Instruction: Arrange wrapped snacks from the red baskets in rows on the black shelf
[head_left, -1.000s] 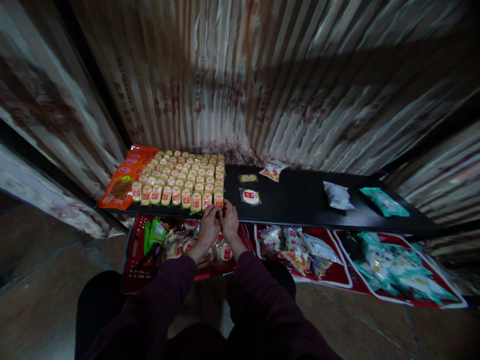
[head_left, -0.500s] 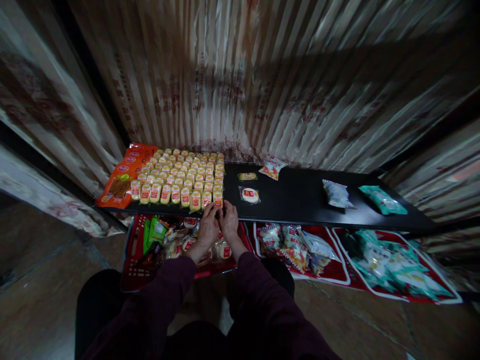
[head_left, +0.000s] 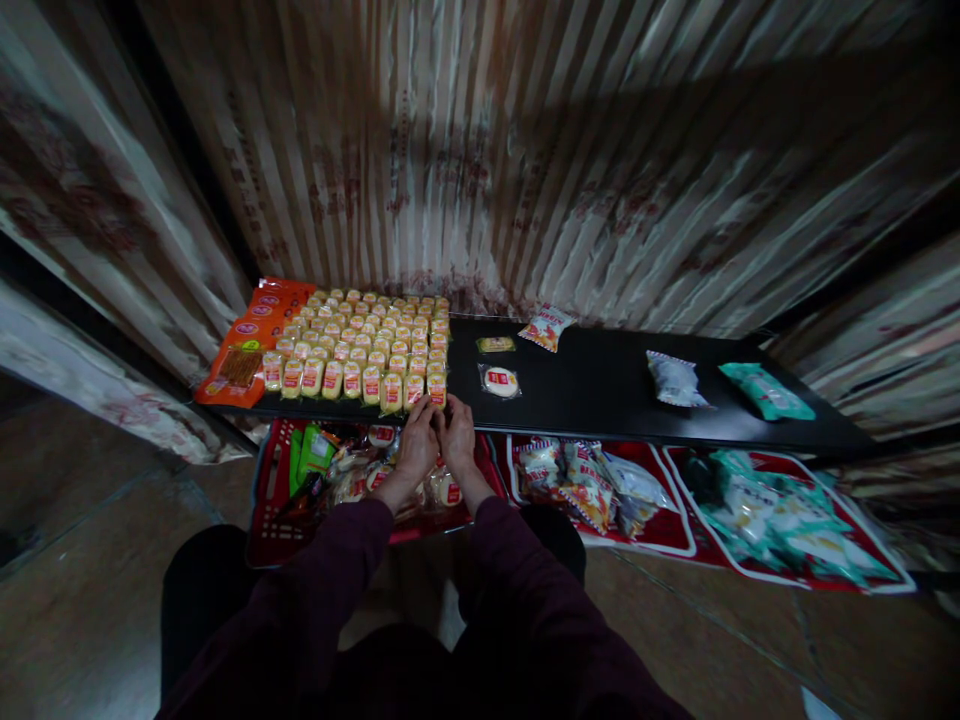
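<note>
Left hand (head_left: 417,446) beside right hand (head_left: 457,440), fingertips touching a wrapped snack (head_left: 436,385), each grip's closure unclear

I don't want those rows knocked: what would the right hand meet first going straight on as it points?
Most likely the wrapped snack at the right end of the front row; the right hand looks very close to it, though contact is hard to judge.

Blocked in part by hands (head_left: 417,447) at the shelf's (head_left: 585,388) front edge.
Cannot make out the lower end of one packet (head_left: 436,381) behind the fingers (head_left: 421,412), nor read print on the back rows (head_left: 371,310), nor see the red basket (head_left: 266,535) whole past the sleeves (head_left: 346,545).
</note>
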